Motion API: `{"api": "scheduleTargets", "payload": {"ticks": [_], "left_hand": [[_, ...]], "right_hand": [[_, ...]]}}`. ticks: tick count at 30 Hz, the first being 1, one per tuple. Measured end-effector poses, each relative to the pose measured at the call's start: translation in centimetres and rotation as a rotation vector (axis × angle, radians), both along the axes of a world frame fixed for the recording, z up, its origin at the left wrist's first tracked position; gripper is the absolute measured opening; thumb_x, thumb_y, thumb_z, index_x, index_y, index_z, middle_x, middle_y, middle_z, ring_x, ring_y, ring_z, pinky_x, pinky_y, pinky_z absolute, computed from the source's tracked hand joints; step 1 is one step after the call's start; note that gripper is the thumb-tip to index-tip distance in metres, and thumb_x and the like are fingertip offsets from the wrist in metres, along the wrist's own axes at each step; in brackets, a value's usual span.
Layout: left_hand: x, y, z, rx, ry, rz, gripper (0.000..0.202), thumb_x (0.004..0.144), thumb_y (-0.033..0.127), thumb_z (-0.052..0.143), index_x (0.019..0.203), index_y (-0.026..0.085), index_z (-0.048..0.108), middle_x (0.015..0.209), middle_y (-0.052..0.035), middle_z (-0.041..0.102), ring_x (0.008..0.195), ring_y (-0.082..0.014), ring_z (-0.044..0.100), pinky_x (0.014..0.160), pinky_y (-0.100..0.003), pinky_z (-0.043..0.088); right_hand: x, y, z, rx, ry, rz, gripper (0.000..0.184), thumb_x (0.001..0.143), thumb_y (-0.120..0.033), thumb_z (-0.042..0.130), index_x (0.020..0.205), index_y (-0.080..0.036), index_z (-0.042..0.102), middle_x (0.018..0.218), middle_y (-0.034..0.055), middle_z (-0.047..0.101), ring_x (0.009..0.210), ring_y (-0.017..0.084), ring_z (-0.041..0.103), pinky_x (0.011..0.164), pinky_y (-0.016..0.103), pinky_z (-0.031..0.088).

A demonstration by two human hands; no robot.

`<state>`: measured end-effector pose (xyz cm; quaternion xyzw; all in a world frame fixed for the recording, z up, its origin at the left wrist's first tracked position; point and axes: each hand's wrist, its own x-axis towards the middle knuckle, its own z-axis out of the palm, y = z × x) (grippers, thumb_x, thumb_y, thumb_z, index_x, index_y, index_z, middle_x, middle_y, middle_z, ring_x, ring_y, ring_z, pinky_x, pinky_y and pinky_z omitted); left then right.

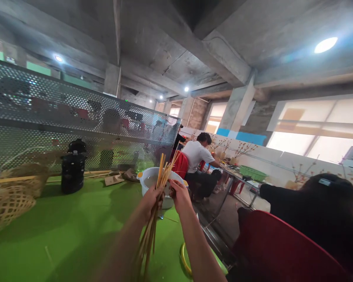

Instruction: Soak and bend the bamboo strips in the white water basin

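Observation:
A bundle of thin bamboo strips [157,203] stands nearly upright over the green table [76,231]. My left hand [151,201] is wrapped round the middle of the bundle. My right hand [179,194] pinches the strips just beside it, near their upper part. Right behind the hands sits a white plastic basin [148,178] with cloudy liquid in it. The strips' lower ends hang down blurred between my forearms.
Woven bamboo baskets [11,196] lie at the table's left, next to a black container [73,168]. A perforated metal screen [76,125] backs the table. A red chair [276,250] and a dark-clothed person [320,219] are at right; a person in white [195,156] sits farther back.

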<state>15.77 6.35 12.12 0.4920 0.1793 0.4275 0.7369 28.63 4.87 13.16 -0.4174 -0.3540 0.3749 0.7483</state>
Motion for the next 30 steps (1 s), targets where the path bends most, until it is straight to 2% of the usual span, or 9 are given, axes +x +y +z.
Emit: {"api": "scheduleTargets", "payload": {"ticks": [4, 8, 12, 15, 18, 20, 22, 25, 30], "left_hand": [[-3.4, 2.7, 3.3, -0.011, -0.009, 0.136, 0.018, 0.083, 0.032, 0.064, 0.085, 0.018, 0.052, 0.05, 0.0098, 0.044, 0.03, -0.0039, 0.031, 0.032, -0.016, 0.023], [-8.3, 6.3, 9.1, 0.068, -0.106, 0.444, 0.016, 0.09, 0.028, 0.059, 0.081, 0.02, 0.05, 0.051, 0.0089, 0.044, 0.032, -0.0033, 0.033, 0.034, -0.016, 0.024], [-12.5, 7.5, 14.0, 0.219, -0.255, 0.749, 0.011, 0.097, 0.031, 0.053, 0.092, 0.023, 0.049, 0.054, 0.0111, 0.037, 0.035, -0.0023, 0.029, 0.035, -0.016, 0.021], [-13.8, 6.9, 15.4, 0.375, -0.349, 0.905, 0.008, 0.098, 0.025, 0.051, 0.091, 0.023, 0.049, 0.055, 0.0106, 0.035, 0.036, -0.0031, 0.028, 0.035, -0.018, 0.02], [-13.6, 6.2, 15.3, 0.533, -0.314, 0.922, 0.006, 0.097, 0.022, 0.054, 0.091, 0.021, 0.051, 0.056, 0.0097, 0.039, 0.037, -0.0037, 0.032, 0.035, -0.019, 0.022], [-13.0, 5.8, 14.7, 0.603, -0.219, 0.851, 0.004, 0.095, 0.022, 0.056, 0.096, 0.021, 0.053, 0.057, 0.009, 0.044, 0.039, -0.0042, 0.037, 0.036, -0.018, 0.026], [-12.2, 5.4, 13.6, 0.596, -0.117, 0.751, 0.012, 0.092, 0.02, 0.059, 0.103, 0.022, 0.054, 0.059, 0.0086, 0.048, 0.041, -0.0048, 0.044, 0.04, -0.017, 0.033], [-11.4, 5.0, 11.0, 0.507, -0.028, 0.646, 0.02, 0.086, 0.018, 0.065, 0.104, 0.02, 0.056, 0.059, 0.0084, 0.052, 0.044, -0.0063, 0.049, 0.045, -0.017, 0.041], [-12.1, 4.6, 5.7, 0.403, 0.009, 0.623, 0.022, 0.08, 0.026, 0.07, 0.096, 0.016, 0.058, 0.055, 0.0078, 0.052, 0.044, -0.008, 0.05, 0.046, -0.019, 0.043]], "right_hand": [[-2.3, 0.1, -1.1, 0.023, 0.052, 0.059, 0.034, 0.058, -0.04, 0.082, 0.082, -0.018, 0.072, 0.058, -0.004, 0.056, 0.047, 0.009, 0.045, 0.044, 0.022, 0.037], [-3.7, 0.3, -1.5, 0.052, 0.104, 0.085, 0.037, 0.061, -0.042, 0.081, 0.089, -0.021, 0.07, 0.063, -0.0046, 0.059, 0.052, 0.01, 0.052, 0.052, 0.023, 0.043], [-3.7, -0.5, -0.3, 0.137, 0.093, 0.003, 0.036, 0.065, -0.042, 0.08, 0.092, -0.021, 0.069, 0.071, -0.0033, 0.063, 0.059, 0.012, 0.057, 0.06, 0.025, 0.047], [-3.5, -2.0, 1.2, 0.227, 0.059, -0.088, 0.033, 0.068, -0.041, 0.079, 0.092, -0.02, 0.071, 0.072, -0.0024, 0.064, 0.059, 0.011, 0.057, 0.06, 0.025, 0.045], [-3.5, -3.8, 3.1, 0.291, 0.023, -0.109, 0.032, 0.07, -0.04, 0.079, 0.094, -0.02, 0.072, 0.073, -0.0019, 0.064, 0.059, 0.01, 0.056, 0.058, 0.023, 0.042], [-3.7, -4.8, 4.4, 0.324, -0.024, -0.116, 0.031, 0.073, -0.04, 0.078, 0.095, -0.019, 0.072, 0.076, -0.0011, 0.064, 0.06, 0.01, 0.055, 0.058, 0.023, 0.042], [-3.8, -5.4, 5.5, 0.337, -0.075, -0.117, 0.031, 0.074, -0.041, 0.077, 0.096, -0.019, 0.072, 0.077, -0.0004, 0.064, 0.06, 0.01, 0.054, 0.058, 0.023, 0.042], [-4.1, -5.5, 6.1, 0.315, -0.151, -0.082, 0.032, 0.074, -0.042, 0.076, 0.097, -0.019, 0.072, 0.077, 0.0001, 0.064, 0.059, 0.011, 0.054, 0.058, 0.024, 0.042], [-4.9, -4.7, 4.9, 0.235, -0.174, -0.026, 0.034, 0.072, -0.043, 0.077, 0.096, -0.02, 0.074, 0.074, 0.0, 0.064, 0.061, 0.011, 0.054, 0.058, 0.024, 0.042]]}}
